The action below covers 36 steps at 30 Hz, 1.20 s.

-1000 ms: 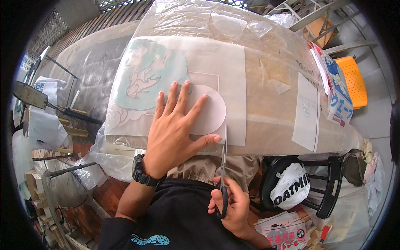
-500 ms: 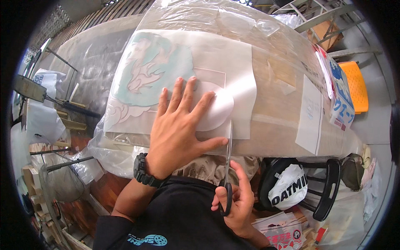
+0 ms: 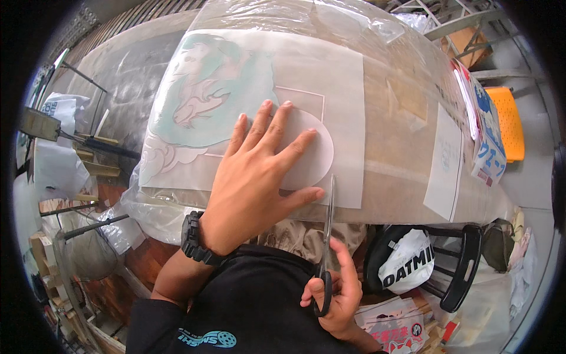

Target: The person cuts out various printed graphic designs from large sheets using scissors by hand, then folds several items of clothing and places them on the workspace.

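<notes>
A pale translucent sheet [image 3: 345, 118] with a teal and pink printed design [image 3: 200, 88] lies on the plastic-covered table. My left hand [image 3: 253, 159] rests flat on it with fingers spread, a black watch on the wrist. Under and beside its fingertips shows a pale rounded shape [image 3: 318, 147] on the sheet. My right hand [image 3: 342, 289] grips a pair of scissors [image 3: 329, 236], thumb and fingers at the black handles. The long metal blades point away from me, their tips at the sheet's near edge, just right of my left thumb. They look nearly closed.
To the right lie a white paper [image 3: 443, 165], a printed package [image 3: 486, 141] and an orange perforated basket [image 3: 506, 121]. A black chair [image 3: 463, 265] with a white bag stands near right. Metal racks and plastic bags [image 3: 59, 168] are at the left.
The view has shifted slightly. The scissors stay at the sheet's near edge beside my left thumb. My left hand remains pressed flat on the sheet.
</notes>
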Motion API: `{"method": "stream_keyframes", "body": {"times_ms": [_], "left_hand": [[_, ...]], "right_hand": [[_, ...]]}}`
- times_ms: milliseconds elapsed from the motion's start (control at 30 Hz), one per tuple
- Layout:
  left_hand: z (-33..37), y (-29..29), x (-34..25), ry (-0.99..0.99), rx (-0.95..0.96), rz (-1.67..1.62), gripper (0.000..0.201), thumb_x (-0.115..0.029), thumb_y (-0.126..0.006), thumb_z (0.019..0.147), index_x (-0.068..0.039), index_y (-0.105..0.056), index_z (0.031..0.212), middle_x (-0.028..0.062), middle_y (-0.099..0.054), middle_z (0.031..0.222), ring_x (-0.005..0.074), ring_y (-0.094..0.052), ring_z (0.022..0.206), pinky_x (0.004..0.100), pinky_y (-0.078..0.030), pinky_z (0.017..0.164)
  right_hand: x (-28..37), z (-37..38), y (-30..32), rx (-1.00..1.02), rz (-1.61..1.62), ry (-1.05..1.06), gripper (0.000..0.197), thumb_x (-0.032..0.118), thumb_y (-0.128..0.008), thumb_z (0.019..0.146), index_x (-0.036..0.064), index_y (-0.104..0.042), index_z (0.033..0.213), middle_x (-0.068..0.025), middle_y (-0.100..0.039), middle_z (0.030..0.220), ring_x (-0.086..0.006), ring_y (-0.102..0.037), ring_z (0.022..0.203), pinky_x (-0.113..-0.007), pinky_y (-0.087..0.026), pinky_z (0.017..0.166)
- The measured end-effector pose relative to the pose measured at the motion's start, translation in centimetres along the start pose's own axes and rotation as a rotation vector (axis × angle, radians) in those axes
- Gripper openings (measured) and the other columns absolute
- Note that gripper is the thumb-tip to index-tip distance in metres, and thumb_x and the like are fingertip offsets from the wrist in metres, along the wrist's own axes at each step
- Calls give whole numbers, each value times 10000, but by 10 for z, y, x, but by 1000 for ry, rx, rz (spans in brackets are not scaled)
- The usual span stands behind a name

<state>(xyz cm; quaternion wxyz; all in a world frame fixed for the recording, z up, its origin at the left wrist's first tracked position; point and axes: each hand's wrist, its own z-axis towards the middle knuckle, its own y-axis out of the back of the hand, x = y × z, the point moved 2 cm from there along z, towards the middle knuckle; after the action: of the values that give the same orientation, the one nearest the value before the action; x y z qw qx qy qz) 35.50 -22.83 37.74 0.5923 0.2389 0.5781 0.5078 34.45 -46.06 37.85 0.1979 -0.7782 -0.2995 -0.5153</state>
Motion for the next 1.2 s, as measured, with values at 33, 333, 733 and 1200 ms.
{"method": "stream_keyframes", "body": {"times_ms": [33,333,733,1200], "left_hand": [[-1,1,0,8,1,4,786,-562,-793,757,-160,-592,1402,215,-371,1586,433,-290,1491,556,-215,1218],[0,-1,0,22,12,31,824,-613,-776,751,-193,-576,1431,204,-367,1594,424,-287,1496,553,-209,1224],[1,0,0,44,36,23,835,-598,-791,733,-216,-566,1440,196,-345,1607,412,-281,1502,556,-213,1219],[3,4,-3,75,76,5,837,-531,-826,692,-203,-579,1421,187,-334,1616,408,-281,1504,569,-222,1208]], "right_hand": [[0,0,1,7,-23,3,776,246,-743,948,-3,-300,1535,-31,-608,638,-84,-624,603,-241,-518,587],[3,8,-2,-20,6,42,782,352,-698,970,-39,-306,1523,-61,-630,640,-120,-624,530,-240,-510,512],[17,25,-2,-5,-15,10,772,256,-723,965,-34,-291,1534,-23,-611,647,-76,-613,588,-227,-503,564],[37,53,-4,-39,-67,38,710,313,-657,1005,-48,-322,1516,-49,-618,647,-101,-595,529,-237,-484,503]]}}
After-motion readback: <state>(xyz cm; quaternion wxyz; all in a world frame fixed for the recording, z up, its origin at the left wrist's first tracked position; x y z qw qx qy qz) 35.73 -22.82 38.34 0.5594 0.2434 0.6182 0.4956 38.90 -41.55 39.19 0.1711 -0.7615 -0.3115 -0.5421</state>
